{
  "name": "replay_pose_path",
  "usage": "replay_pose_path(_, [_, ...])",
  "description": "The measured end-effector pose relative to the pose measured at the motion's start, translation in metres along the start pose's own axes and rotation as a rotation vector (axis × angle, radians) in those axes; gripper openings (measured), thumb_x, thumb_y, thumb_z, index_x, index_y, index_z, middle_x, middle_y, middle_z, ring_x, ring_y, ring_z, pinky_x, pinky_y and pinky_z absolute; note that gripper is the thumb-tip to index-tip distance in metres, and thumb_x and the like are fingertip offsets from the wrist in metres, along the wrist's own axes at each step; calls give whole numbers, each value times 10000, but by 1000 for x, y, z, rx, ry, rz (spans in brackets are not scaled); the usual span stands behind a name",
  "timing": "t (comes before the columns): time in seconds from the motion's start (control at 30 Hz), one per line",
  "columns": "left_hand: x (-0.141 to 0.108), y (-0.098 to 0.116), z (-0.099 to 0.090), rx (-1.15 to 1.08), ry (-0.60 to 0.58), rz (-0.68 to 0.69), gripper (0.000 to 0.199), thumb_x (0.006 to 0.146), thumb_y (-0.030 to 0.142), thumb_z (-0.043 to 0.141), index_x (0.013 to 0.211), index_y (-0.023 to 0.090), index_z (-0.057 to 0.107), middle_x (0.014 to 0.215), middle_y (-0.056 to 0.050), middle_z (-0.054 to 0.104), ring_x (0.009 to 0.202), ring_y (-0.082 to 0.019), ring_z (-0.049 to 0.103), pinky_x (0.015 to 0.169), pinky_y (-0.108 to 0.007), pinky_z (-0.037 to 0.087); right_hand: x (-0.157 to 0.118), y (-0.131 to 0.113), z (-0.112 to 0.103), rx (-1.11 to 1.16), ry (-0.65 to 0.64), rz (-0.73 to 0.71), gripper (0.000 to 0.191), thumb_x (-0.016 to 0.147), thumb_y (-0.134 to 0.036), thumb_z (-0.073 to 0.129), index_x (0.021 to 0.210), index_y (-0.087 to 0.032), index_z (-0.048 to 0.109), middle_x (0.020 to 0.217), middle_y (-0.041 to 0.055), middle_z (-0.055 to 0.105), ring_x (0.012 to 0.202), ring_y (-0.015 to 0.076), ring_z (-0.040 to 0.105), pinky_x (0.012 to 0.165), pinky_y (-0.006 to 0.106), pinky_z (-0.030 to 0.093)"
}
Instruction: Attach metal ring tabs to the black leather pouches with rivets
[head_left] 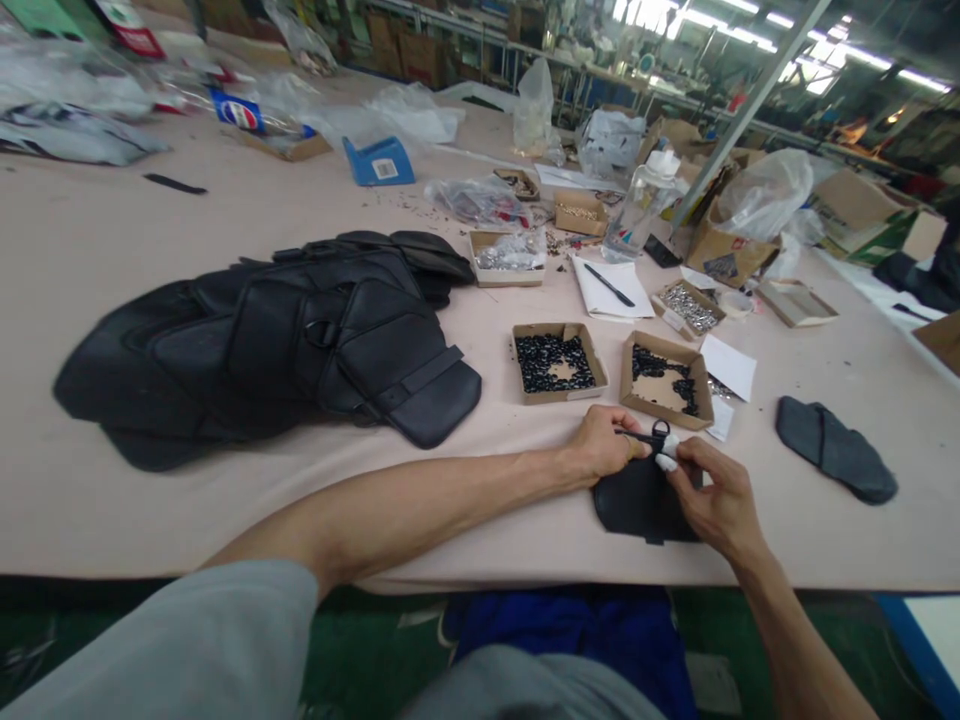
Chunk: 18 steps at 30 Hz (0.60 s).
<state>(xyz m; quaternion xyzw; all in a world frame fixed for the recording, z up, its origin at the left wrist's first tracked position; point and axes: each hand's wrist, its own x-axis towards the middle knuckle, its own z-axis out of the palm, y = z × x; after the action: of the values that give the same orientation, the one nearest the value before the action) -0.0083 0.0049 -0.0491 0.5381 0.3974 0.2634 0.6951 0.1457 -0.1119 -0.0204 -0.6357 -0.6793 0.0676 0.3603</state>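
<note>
A black leather-like piece (pixel 646 505) lies near the table's front edge, under both hands. A thin black strap with a dark D-shaped ring (pixel 661 428) runs across its top end. My left hand (pixel 606 443) is closed, pinching the strap on the left of the ring. On the right, my right hand (pixel 716 492) pinches at the strap beside the ring, with white coverings on its thumb and a fingertip. Whether a small part sits between those fingers is hidden. Just beyond the hands stand two cardboard trays of small black parts, a left tray (pixel 523 393) and a right tray (pixel 703 418).
Stacked black leather-like pieces (pixel 300 350) cover the table's left. A dark flat piece (pixel 834 450) lies at the right. Farther back are a tray of metal parts (pixel 690 307), a notepad (pixel 592 296) with a pen, a clear bottle (pixel 637 205), and a blue box (pixel 380 163).
</note>
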Motion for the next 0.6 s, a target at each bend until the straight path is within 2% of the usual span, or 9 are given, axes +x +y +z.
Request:
replay_pose_path(0.23, [-2, 0, -4, 29, -65, 60, 206, 631, 173, 812, 777, 138, 671, 736, -16, 688, 587, -97, 548, 545, -206, 365, -5, 7, 8, 90, 92, 58, 105, 915, -279, 670, 844, -203, 654, 785, 7, 581, 654, 149, 497, 597, 290, 399])
replay_pose_path(0.37, [-2, 0, -6, 17, -111, 96, 203, 636, 165, 794, 782, 146, 655, 759, -24, 698, 638, -124, 603, 574, -212, 404, -10, 16, 13, 243, 135, 288, 179, 844, -360, 759, 861, -191, 701, 863, 45, 665, 747, 190, 580, 634, 299, 446])
replay_pose_path(0.47, [-3, 0, -7, 17, -141, 125, 197, 645, 162, 782, 787, 147, 648, 752, -26, 697, 657, -137, 623, 580, -213, 415, -12, 22, 15, 386, 182, 468, 273, 744, -395, 844, 865, -173, 739, 904, 63, 718, 820, 233, 647, 717, 323, 509])
replay_pose_path(0.53, [-4, -1, -7, 21, -156, 152, 191, 647, 149, 773, 791, 147, 646, 763, -30, 703, 678, -144, 635, 591, -216, 427, -12, 26, 16, 436, 172, 565, 323, 692, -395, 886, 873, -163, 753, 863, 56, 730, 779, 229, 655, 710, 322, 516])
replay_pose_path(0.6, [-4, -2, -7, 35, -163, 173, 186, 647, 135, 766, 790, 147, 647, 770, -33, 708, 701, -153, 648, 609, -223, 443, -11, 31, 16, 465, 153, 625, 350, 654, -384, 913, 864, -154, 751, 779, 36, 714, 682, 196, 624, 638, 296, 486])
